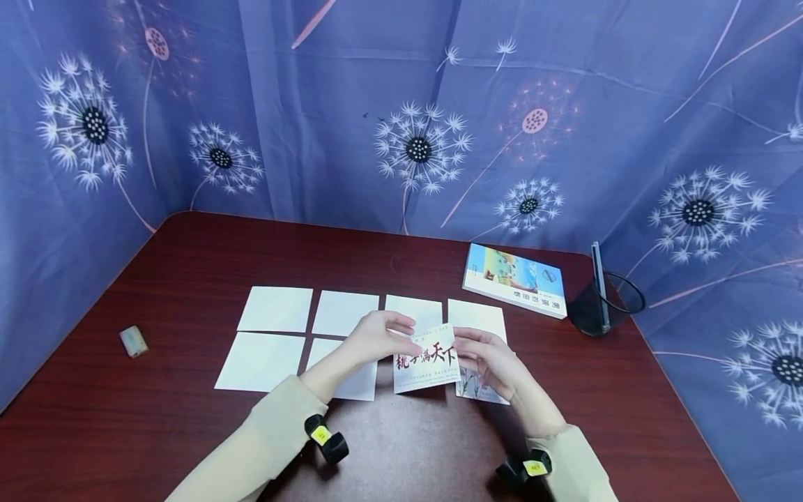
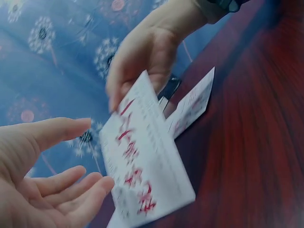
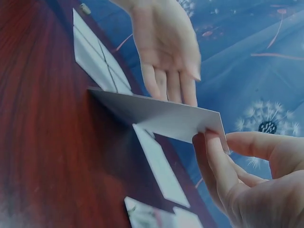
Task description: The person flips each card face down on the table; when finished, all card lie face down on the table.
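Head view: my right hand [image 1: 492,362] pinched the white rectangular card with red brush lettering [image 1: 426,359] by its right edge, card raised just above the dark red wooden worktop [image 1: 188,432], lettered face toward me. My left hand [image 1: 376,338] was at the card's left edge, fingers mostly straight, touching it rather than gripping. Blank white paper cards [image 1: 276,309] lay in two rows under and beside my hands. A card with a plant drawing [image 1: 473,387] lay flat below my right hand. A colourful paperback book [image 1: 514,279] and a black mesh pen holder [image 1: 596,303] sat well apart at far right; a small pale eraser-like block [image 1: 133,341] sat far left.

Left wrist view: left fingers [image 2: 71,180] were spread and relaxed, holding nothing, just beside the lettered card [image 2: 142,166]. Right hand [image 2: 147,52] held the card's far end. Blurred.

Right wrist view: right fingers [image 3: 213,156] and thumb clamped the card's [image 3: 156,116] corner. Left hand [image 3: 166,52] straight-fingered behind the far edge; I couldn't tell if it touched.
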Demonstrator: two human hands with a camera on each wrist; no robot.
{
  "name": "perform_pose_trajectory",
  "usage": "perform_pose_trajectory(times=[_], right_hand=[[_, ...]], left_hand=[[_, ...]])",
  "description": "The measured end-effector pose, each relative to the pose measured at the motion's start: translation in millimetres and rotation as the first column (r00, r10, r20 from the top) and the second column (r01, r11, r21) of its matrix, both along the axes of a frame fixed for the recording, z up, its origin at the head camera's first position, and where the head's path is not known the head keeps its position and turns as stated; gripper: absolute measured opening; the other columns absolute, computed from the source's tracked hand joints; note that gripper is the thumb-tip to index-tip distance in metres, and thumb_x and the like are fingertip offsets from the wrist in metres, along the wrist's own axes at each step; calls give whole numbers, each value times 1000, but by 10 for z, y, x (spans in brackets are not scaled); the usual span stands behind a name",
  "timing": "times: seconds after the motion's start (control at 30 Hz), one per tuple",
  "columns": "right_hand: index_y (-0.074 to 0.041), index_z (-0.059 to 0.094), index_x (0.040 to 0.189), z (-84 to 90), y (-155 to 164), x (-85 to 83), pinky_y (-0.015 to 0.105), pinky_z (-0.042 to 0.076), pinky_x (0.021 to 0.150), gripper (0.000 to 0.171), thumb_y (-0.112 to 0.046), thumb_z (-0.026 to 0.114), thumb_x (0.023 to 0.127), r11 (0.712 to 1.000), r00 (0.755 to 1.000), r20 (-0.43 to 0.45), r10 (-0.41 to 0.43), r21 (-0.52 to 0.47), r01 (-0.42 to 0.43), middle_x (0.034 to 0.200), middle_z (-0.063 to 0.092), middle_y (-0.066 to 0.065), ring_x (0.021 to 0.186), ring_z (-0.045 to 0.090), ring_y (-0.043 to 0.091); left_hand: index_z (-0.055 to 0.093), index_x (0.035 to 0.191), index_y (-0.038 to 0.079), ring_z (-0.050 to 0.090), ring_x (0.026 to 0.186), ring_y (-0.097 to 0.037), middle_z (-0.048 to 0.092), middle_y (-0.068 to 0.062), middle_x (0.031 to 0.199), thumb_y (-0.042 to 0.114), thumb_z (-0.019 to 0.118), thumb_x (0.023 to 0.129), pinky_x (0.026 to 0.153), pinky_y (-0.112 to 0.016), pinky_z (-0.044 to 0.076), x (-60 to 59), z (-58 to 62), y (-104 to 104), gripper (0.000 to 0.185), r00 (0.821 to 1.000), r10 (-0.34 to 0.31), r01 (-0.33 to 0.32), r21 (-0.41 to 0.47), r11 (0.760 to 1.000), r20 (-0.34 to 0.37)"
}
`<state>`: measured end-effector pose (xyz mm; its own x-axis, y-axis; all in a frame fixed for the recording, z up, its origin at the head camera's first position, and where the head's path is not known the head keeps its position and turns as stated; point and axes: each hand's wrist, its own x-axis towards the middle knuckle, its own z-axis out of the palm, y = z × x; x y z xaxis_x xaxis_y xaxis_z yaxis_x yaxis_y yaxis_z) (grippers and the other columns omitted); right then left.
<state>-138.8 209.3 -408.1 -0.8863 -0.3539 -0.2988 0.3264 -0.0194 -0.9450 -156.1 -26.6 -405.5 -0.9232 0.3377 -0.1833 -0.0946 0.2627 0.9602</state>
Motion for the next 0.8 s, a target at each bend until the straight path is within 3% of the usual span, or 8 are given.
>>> perform_pose_trajectory(times=[0.17, 0.33, 0.8], right_hand=[[20, 31, 139, 53, -70, -13, 19, 55, 82, 51, -6, 47, 98, 1000, 1000, -27, 10, 7, -10, 99, 69, -6, 91, 67, 1], [19, 34, 139, 85, -136, 4, 18, 54, 83, 50, -7, 48, 98, 1000, 999, -37, -6, 10, 6, 99, 68, -8, 92, 65, 1], [9, 48, 133, 163, -256, 26, 22, 55, 86, 39, -14, 44, 102, 999, 999, -45, -23, -34, 21, 96, 69, -11, 91, 66, 2]], left_hand=[[71, 105, 6, 62, 84, -11, 71, -4, 96, 28, 87, 69, 69, -23, 50, 22, 76, 174, 45, 994, 8, -24, -140, 990, -110], [71, 102, 8, 61, 84, -11, 71, -3, 95, 35, 86, 69, 70, -24, 49, 49, 63, 224, 45, 983, -4, -36, -216, 976, -184], [71, 105, 7, 63, 90, -15, 71, -2, 90, 44, 77, 78, 71, -26, 49, 51, 84, 197, 47, 978, 55, -85, -141, 986, -201]])
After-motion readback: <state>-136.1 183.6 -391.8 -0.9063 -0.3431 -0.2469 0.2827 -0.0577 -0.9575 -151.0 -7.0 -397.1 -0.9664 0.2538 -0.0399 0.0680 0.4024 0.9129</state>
